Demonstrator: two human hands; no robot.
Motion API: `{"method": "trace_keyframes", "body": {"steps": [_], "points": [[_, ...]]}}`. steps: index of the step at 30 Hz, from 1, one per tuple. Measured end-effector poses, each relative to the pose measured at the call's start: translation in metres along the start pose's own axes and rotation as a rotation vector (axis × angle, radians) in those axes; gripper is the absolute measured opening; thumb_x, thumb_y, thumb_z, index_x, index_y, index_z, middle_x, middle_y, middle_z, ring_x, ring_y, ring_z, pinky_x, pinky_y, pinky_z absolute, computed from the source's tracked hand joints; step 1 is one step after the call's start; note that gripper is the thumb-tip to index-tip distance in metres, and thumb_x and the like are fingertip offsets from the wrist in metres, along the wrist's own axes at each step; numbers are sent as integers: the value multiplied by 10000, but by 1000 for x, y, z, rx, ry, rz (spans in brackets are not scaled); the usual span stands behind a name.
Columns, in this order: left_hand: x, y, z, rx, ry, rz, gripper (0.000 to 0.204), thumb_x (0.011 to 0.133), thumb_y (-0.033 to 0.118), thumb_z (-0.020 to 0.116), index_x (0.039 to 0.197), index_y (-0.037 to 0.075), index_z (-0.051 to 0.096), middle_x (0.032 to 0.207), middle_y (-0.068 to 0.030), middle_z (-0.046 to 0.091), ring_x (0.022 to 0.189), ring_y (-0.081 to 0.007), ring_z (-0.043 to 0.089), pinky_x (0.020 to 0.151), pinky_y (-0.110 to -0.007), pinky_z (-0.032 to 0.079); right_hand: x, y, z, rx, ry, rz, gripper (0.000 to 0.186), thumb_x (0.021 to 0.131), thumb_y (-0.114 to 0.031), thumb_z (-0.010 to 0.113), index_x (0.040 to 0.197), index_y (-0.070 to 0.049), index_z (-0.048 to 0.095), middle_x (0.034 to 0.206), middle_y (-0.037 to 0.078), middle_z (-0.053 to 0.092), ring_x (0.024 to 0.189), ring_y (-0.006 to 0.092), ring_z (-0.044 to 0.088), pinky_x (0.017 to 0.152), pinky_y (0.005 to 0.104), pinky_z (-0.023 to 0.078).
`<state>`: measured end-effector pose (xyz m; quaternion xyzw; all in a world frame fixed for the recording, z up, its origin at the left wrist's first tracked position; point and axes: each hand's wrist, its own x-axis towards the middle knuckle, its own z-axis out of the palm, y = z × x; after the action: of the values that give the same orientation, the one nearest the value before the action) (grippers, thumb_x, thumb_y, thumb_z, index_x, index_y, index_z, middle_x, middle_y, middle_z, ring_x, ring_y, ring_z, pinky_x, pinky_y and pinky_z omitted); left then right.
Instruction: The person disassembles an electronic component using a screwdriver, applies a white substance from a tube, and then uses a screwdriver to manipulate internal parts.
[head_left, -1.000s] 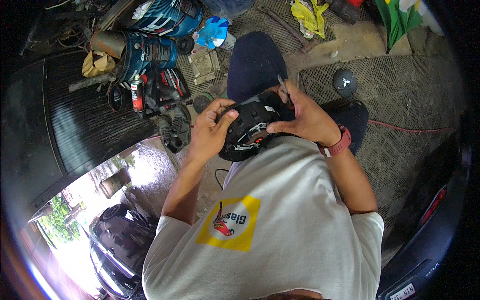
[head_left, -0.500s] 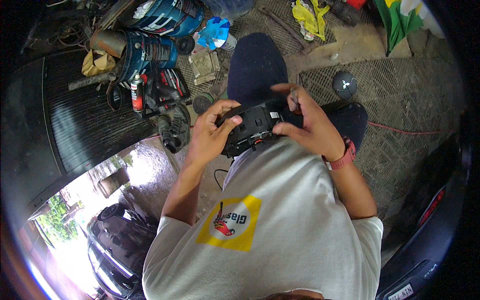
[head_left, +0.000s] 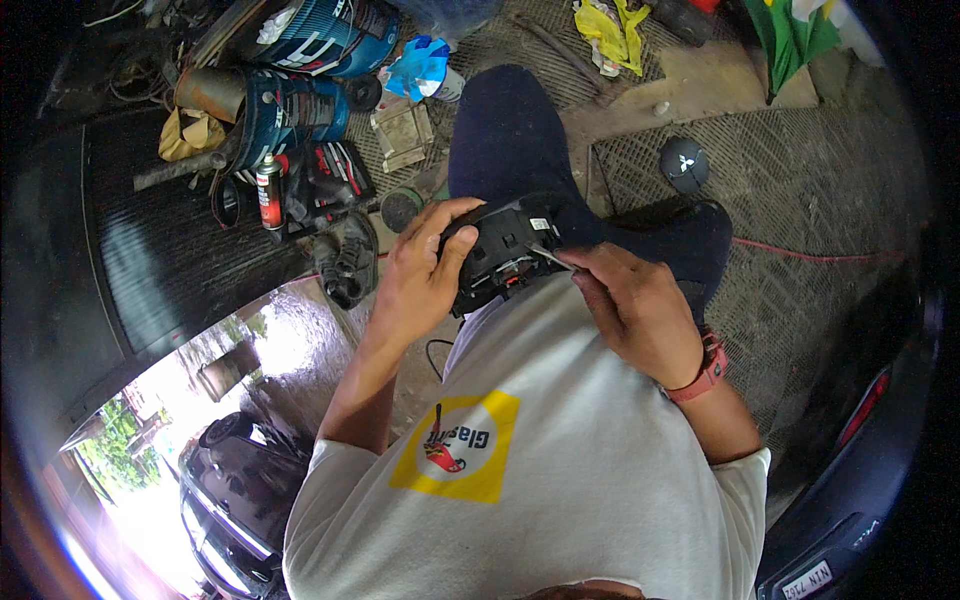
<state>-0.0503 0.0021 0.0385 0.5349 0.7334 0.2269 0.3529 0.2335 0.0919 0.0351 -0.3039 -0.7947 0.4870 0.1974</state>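
A black plastic car part (head_left: 509, 240) with a white label and a small orange-red piece rests in my lap against the shirt. My left hand (head_left: 425, 262) grips its left end, thumb on the near face and fingers behind. In my right hand (head_left: 640, 305), thumb and fingers pinch a thin metal tool (head_left: 552, 257), perhaps a small screwdriver. Its tip points at the right side of the part, below the label; whether it touches, I cannot tell. The hand hides the rear of the tool.
A round black cover (head_left: 684, 165) lies on the patterned floor at right, near a red cord (head_left: 820, 253). To the left are a spray can (head_left: 269, 192), dark shoes (head_left: 346, 262), an open tool case (head_left: 340, 175) and blue buckets (head_left: 300, 118). Yellow plastic (head_left: 610, 35) lies ahead.
My right hand has come down and turned inward, bringing the metal tool from among its fingers to the part's right side. My left hand keeps its hold.
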Motion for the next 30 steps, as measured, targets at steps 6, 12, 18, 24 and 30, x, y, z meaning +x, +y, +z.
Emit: {"method": "trace_keyframes", "body": {"steps": [6, 12, 18, 24, 30], "points": [[2, 16, -1, -51, -51, 2, 423, 1171, 330, 621, 1487, 56, 693, 1258, -174, 734, 1238, -316, 707, 1109, -422, 520, -1, -11, 0, -42, -25, 27, 394, 982, 5, 730, 1371, -54, 716, 1037, 135, 736, 794, 359, 759, 662, 462, 623], [2, 31, -2, 28, -35, 106, 755, 836, 390, 984, 1487, 133, 701, 1292, -184, 752, 1225, -370, 749, 1053, -456, 600, -7, -13, 3, -71, -31, 32, 422, 984, -10, 725, 1404, -52, 713, 992, 125, 702, 771, 339, 743, 644, 453, 616], [6, 31, 5, 76, -33, 106, 734, 778, 221, 952, 1465, 129, 708, 1269, -179, 792, 1162, -377, 788, 1033, -460, 620, -11, -21, 8, -77, -14, 72, 402, 1001, 41, 705, 1399, -10, 718, 980, 148, 710, 717, 309, 736, 635, 420, 595], [7, 30, 16, 88, 33, 162, 701, 782, 193, 926, 1442, 98, 710, 1218, -183, 793, 1120, -381, 791, 985, -458, 625, -11, -20, 13, -20, 37, 84, 392, 998, 90, 694, 1381, 13, 724, 981, 163, 730, 710, 319, 743, 646, 415, 597], [11, 28, 22, 88, 76, 191, 694, 783, 174, 913, 1434, 60, 698, 1152, -186, 769, 1059, -408, 777, 933, -472, 622, -12, -19, 28, -56, 87, 111, 395, 971, 98, 695, 1355, 5, 712, 991, 184, 732, 764, 379, 755, 666, 453, 611]]}}
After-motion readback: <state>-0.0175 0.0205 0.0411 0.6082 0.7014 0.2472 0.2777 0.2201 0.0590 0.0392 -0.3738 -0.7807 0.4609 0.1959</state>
